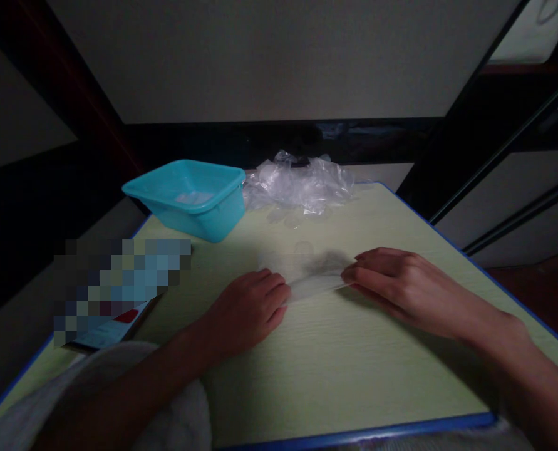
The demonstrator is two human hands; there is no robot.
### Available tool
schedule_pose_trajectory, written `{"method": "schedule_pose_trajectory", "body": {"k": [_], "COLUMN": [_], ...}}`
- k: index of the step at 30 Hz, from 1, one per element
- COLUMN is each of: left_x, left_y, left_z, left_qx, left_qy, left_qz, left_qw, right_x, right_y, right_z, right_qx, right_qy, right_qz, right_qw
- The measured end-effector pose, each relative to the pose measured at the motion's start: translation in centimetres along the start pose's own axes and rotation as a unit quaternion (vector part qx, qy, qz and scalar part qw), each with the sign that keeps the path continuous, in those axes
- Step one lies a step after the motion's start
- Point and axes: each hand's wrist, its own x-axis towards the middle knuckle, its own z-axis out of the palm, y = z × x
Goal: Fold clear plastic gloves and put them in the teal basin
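Between my hands, low over the table, a thin clear plastic bag (314,285) is stretched out. My left hand (255,307) is closed on its left end, with the fingers curled in. At the other end, my right hand (396,285) pinches the bag between thumb and fingertips. The bag is see-through and its outline is faint against the tabletop. Beyond it lies a loose pile of crumpled clear plastic bags (302,185) at the far edge of the table.
A turquoise plastic basin (222,213) stands at the back left, with something whitish inside. A phone or tablet (114,332), partly blurred out, lies at the left edge. The pale yellow-green table (335,388) has a blue rim, and a grey panel (279,62) rises behind it.
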Motion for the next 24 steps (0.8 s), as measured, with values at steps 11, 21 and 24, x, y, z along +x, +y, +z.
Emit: {"method": "schedule_pose_trajectory", "body": {"k": [11,21,24], "left_x": [0.3,-0.2,0.5], "left_y": [-1.2,-1.5,-1.9], "left_z": [-2.8,-4.2,-3.6], "left_qx": [-0.211,-0.557,-0.564], "left_qy": [0.191,0.160,0.125], "left_qz": [-0.111,-0.228,-0.321], "left_qw": [0.952,0.783,0.751], "right_x": [-0.7,0.2,0.8], "right_y": [0.4,0.5,1.2], "right_z": [-1.4,-1.5,-0.3], "right_qx": [0.212,0.493,0.541], "right_qy": [0.179,0.199,0.137], "right_qz": [0.148,0.246,0.301], "right_qw": [0.949,0.811,0.773]}}
